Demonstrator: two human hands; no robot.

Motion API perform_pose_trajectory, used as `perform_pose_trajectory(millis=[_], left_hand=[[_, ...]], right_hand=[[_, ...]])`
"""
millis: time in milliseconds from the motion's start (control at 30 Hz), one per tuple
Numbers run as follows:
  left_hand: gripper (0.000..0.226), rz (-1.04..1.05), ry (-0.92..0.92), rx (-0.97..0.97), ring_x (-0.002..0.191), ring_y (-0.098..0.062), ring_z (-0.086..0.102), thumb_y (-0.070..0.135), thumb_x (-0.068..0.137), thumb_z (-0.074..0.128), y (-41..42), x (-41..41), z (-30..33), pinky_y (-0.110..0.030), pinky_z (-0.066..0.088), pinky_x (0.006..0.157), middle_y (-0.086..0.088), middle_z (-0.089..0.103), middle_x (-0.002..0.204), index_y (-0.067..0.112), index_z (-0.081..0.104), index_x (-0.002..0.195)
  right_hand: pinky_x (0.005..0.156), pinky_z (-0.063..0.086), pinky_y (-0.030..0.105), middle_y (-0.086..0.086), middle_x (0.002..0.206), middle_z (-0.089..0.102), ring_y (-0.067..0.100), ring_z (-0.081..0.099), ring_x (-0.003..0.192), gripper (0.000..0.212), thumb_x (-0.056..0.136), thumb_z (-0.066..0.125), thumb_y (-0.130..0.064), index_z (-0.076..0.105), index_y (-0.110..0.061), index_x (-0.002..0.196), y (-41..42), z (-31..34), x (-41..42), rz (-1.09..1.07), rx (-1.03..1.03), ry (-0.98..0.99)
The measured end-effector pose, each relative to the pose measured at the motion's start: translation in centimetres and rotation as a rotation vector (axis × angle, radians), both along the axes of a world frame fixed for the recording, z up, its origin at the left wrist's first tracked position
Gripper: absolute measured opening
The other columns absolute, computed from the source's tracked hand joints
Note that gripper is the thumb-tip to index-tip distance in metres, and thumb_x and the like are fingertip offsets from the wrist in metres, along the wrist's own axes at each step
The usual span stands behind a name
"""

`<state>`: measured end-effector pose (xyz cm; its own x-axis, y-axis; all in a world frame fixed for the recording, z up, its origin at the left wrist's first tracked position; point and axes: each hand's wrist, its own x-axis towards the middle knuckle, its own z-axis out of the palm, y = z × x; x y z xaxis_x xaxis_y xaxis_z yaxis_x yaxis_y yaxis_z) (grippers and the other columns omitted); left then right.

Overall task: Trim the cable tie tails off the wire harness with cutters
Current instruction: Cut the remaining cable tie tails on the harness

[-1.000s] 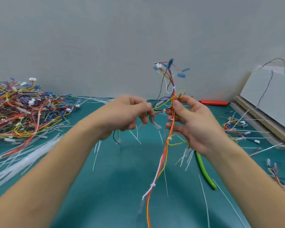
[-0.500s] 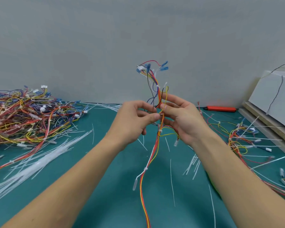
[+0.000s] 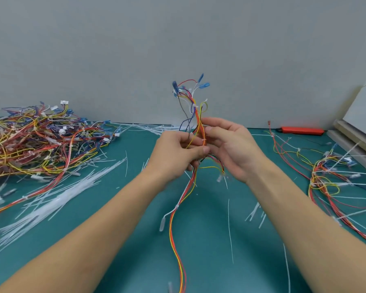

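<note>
Wire bundle held upright over the teal green mat (image 3: pixel 76 240)

I see the tangled multicoloured harness heap (image 3: pixel 36 144) far left; centre, my left hand (image 3: pixel 178 157) and right hand (image 3: pixel 230 149) both pinch the red, orange and yellow wire harness (image 3: pixel 197 115)

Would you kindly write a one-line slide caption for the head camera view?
Both hands, left and right, pinch a wire harness upright above the green mat.

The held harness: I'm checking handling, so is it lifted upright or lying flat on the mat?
Lifted upright. Both the left hand and right hand pinch the harness; its connector ends rise above them.
</note>
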<state>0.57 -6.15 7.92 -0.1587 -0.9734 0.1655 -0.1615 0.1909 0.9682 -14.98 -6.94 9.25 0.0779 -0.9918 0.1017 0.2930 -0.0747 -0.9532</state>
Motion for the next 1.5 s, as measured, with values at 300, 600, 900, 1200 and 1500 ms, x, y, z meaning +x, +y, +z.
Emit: perform_pose_trajectory(millis=[300, 600, 900, 1200, 1500], left_hand=[[0.013, 0.091, 0.48, 0.032, 0.064, -0.012, 0.061, 0.014, 0.094, 0.07, -1.8, 3.7, 3.3, -0.025, 0.055, 0.061, -0.006, 0.071, 0.09, 0.006, 0.07, 0.104], [0.015, 0.243, 0.707, 0.025, 0.066, -0.016, 0.058, 0.008, 0.097, 0.064, -2.1, 5.0, 4.3, -0.028, 0.058, 0.064, -0.007, 0.065, 0.09, 0.004, 0.063, 0.112], [0.012, 0.602, 0.777, -0.072, 0.061, -0.013, 0.057, 0.007, 0.097, 0.065, -3.2, 8.7, 4.8, -0.031, 0.062, 0.071, -0.001, 0.064, 0.078, 0.014, 0.062, 0.089], [0.018, 0.663, 0.75, -0.011, 0.06, -0.012, 0.055, 0.009, 0.1, 0.062, -3.5, 9.1, 3.8, -0.034, 0.063, 0.074, -0.001, 0.059, 0.077, 0.017, 0.06, 0.083], [0.007, 0.59, 0.677, -0.041, 0.069, -0.014, 0.058, 0.014, 0.097, 0.067, -2.7, 7.4, 4.0, -0.029, 0.06, 0.068, 0.002, 0.064, 0.079, 0.015, 0.073, 0.093]], right_hand=[[0.093, 0.057, 0.049, 0.018, 0.125, 0.072, 0.035, 0.07, 0.116, 0.094, 0.085, 0.034, -0.086, 0.045, -0.013, 0.143, 0.2, -0.8, -2.1, 0.426, 0.278, 0.263], [0.082, 0.063, 0.049, 0.013, 0.102, 0.074, 0.032, 0.075, 0.096, 0.021, 0.107, 0.053, -0.024, 0.061, -0.012, 0.123, 3.1, -2.3, 2.2, 0.7, 0.224, 0.23], [0.074, 0.061, 0.038, 0.002, 0.113, 0.072, 0.016, 0.072, 0.088, 0.049, 0.094, 0.063, -0.012, 0.058, -0.009, 0.143, 2.5, -0.5, -0.1, 0.738, 0.26, -0.029], [0.07, 0.064, 0.032, 0.008, 0.144, 0.063, 0.024, 0.072, 0.108, 0.056, 0.094, 0.056, -0.008, 0.047, -0.01, 0.149, 1.8, 0.9, -1.1, 0.554, 0.28, -0.362], [0.078, 0.065, 0.042, 0.028, 0.12, 0.069, 0.035, 0.074, 0.104, 0.032, 0.08, 0.061, 0.004, 0.059, 0.003, 0.112, 1.6, 1.4, -0.9, 0.276, 0.343, -0.593]])
